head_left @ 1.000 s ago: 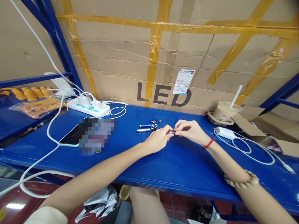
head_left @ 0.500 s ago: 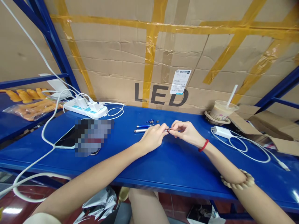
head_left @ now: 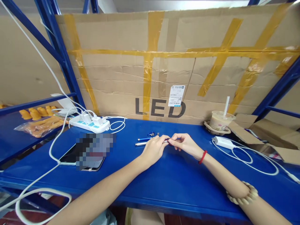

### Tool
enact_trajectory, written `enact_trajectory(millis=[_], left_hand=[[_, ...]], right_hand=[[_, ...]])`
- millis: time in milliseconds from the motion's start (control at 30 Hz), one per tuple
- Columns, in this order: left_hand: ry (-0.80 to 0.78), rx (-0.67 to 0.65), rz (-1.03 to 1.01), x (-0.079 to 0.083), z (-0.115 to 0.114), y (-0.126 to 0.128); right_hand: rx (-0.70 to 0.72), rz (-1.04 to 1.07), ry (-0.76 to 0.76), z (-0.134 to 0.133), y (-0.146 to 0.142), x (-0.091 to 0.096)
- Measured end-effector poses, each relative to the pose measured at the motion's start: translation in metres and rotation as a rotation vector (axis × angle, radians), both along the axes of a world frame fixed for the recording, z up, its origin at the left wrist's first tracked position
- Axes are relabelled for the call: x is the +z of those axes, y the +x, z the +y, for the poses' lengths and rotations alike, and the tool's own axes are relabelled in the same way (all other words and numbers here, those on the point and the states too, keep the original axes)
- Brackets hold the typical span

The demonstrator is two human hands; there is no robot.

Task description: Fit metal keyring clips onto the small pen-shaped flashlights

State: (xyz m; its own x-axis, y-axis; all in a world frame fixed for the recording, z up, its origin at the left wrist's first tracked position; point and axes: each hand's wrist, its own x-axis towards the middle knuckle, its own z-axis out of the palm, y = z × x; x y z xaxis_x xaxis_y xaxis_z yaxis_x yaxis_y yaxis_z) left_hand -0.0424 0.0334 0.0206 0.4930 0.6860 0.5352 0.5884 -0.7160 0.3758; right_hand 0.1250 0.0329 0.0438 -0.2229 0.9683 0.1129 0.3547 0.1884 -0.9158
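My left hand [head_left: 153,149] and my right hand [head_left: 184,144] meet over the blue shelf top [head_left: 164,175], fingertips pinched together on a small dark metal part [head_left: 167,141]. Just behind my left hand lie a silver tube [head_left: 140,144] and a blue tube [head_left: 143,139], with a few tiny loose pieces [head_left: 152,134] beside them. A red cord sits on my right wrist and a bead bracelet further up that arm.
A phone [head_left: 82,157] lies at the left, a white power strip [head_left: 90,124] with cables behind it. A cup with a straw [head_left: 219,120], a white charger [head_left: 223,142] and its cable lie at the right. A taped cardboard box [head_left: 164,78] marked LED stands behind.
The camera has tilted upward, so the shelf sits lower in view. Both hands stay pinched together on the small part, shifted slightly left toward the tubes.
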Motion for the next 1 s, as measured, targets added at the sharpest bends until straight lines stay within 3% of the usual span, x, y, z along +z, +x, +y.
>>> enact_trajectory(millis=[167, 533, 700, 833, 1000], left_hand=[[-0.067, 0.04, 0.014, 0.0, -0.001, 0.001], [-0.05, 0.095, 0.097, 0.002, -0.002, 0.0], [-0.089, 0.096, 0.057, 0.005, -0.003, 0.0], [-0.171, 0.062, -0.006, 0.009, -0.006, -0.001], [-0.233, 0.008, -0.012, 0.011, -0.006, -0.001]], right_hand=[[0.001, 0.008, 0.022, 0.004, 0.0, -0.005], [0.002, -0.027, 0.089, 0.004, -0.002, -0.004], [-0.045, -0.017, 0.24, 0.004, -0.001, -0.001], [0.007, -0.04, 0.379, 0.005, 0.004, 0.001], [0.032, -0.09, 0.44, 0.007, 0.01, 0.001]])
